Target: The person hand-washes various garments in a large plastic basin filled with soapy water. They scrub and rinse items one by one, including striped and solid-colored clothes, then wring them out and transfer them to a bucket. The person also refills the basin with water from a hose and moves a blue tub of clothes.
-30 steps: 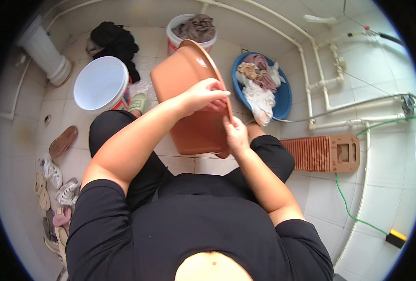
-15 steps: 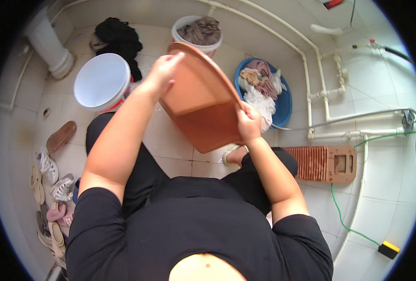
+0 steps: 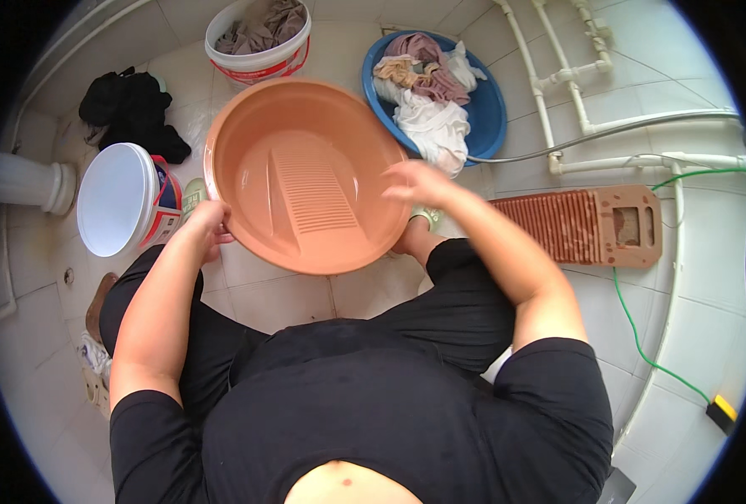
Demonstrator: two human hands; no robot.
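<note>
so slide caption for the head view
Ridged orange basin, left hand at its left edge, right hand near its right, blue laundry tub beyond.

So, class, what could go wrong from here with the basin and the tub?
The white cloth drapes over the rim of the blue tub, so it might slip out. The orange-brown basin appears close beside that tub; a shove could jostle it. With the left hand at the basin's rim and the right hand loosely open, the basin might tip.
</note>
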